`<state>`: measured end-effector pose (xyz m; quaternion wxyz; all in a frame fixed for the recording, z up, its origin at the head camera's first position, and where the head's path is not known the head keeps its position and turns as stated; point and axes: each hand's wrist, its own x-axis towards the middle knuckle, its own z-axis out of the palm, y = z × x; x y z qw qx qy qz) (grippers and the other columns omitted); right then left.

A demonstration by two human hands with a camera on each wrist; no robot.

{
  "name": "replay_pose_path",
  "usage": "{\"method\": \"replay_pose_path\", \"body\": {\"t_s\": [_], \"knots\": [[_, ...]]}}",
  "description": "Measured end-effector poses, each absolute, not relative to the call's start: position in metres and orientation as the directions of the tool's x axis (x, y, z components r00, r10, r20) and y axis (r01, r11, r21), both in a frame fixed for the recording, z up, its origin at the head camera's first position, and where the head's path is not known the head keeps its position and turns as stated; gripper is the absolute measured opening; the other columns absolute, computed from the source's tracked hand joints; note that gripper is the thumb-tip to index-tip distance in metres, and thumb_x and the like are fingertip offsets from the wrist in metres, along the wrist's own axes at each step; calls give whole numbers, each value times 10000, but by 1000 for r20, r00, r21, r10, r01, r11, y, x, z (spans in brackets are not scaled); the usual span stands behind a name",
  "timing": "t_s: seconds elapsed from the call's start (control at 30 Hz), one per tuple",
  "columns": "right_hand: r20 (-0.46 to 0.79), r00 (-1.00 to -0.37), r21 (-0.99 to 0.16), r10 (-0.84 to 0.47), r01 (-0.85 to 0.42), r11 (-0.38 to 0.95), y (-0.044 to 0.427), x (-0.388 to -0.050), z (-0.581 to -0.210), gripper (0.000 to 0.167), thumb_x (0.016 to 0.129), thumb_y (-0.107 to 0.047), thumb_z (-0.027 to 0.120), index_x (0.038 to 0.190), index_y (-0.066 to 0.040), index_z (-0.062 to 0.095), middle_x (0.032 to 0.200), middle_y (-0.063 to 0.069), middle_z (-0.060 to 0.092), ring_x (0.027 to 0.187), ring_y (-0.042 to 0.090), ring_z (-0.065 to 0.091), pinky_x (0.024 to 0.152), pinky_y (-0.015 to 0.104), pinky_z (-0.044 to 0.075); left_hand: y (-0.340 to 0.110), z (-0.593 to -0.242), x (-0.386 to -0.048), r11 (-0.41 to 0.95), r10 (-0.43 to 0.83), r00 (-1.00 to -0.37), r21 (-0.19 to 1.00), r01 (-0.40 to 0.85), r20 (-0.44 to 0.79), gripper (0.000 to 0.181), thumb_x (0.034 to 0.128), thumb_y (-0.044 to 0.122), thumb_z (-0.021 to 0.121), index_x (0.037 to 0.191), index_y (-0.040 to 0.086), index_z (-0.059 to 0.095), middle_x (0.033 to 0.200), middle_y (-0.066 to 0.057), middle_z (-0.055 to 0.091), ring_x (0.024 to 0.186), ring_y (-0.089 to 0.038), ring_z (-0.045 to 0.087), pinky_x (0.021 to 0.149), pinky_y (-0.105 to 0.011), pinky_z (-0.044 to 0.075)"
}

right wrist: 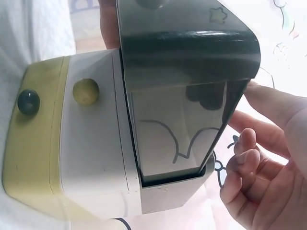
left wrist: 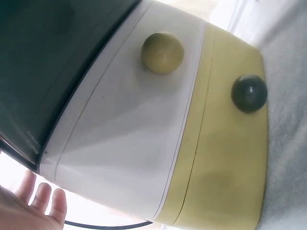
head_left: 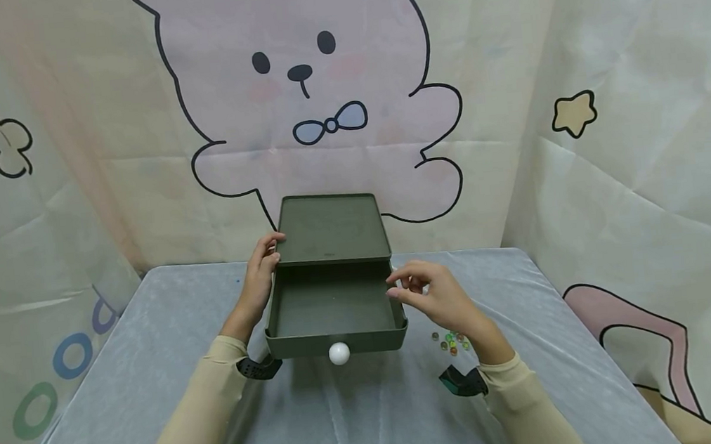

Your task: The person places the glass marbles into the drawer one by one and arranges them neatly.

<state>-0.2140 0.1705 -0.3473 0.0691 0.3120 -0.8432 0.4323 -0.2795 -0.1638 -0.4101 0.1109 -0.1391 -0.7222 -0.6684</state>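
Note:
A small chest of drawers has a dark green top drawer (head_left: 331,309), pulled out and seen from above. Below it, a white drawer (left wrist: 120,120) and a yellow drawer (left wrist: 220,143) are closed. My left hand (head_left: 260,276) rests along the chest's left side, fingers fairly straight. My right hand (head_left: 434,292) is at the green drawer's right wall, thumb and index fingertips over the rim and slightly apart. In the right wrist view those tips are hidden behind the wall; the other fingers curl loosely. I see nothing between them. Several glass marbles (head_left: 451,342) lie below the right hand.
A pale blue-grey cloth (head_left: 360,419) covers the table. The green lid-like top (head_left: 330,228) of the chest stands at the back, near a printed curtain (head_left: 486,41). A white round knob (head_left: 339,353) sticks out from the open drawer's front.

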Motion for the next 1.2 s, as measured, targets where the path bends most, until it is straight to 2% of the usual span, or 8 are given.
{"method": "replay_pose_path", "body": {"t_s": [0.37,0.7,0.93,1.2], "knots": [[419,-794,-683,-440,-595,424,182,-214,-351,160,926,-99,711,1068,-38,752,813,32,579,647,103,467,609,243,418,-163,-411,-280,55,51,-935,934,353,351,421,1051,150,329,1457,75,416,1632,-141,257,1520,-297,195,1199,-600,190],[422,-813,-683,-402,-577,448,201,-216,-359,152,946,-90,684,1080,-116,750,818,30,595,627,103,496,603,256,428,-163,-411,-280,62,50,-933,932,358,355,424,1049,150,326,1457,78,416,1624,-127,261,1511,-287,201,1190,-584,199],[427,-825,-681,-371,-563,467,213,-218,-366,158,932,-36,683,1071,-80,744,832,55,618,631,89,508,602,244,438,-163,-411,-280,67,51,-934,932,356,354,424,1049,151,323,1457,80,415,1631,-119,258,1521,-288,191,1196,-591,196],[407,-840,-679,-359,-541,497,219,-214,-363,153,926,38,649,1058,39,726,837,137,631,610,62,489,582,233,435,-164,-410,-280,61,51,-931,930,363,361,426,1050,140,320,1459,65,411,1623,-132,262,1517,-292,195,1195,-587,196]]}}
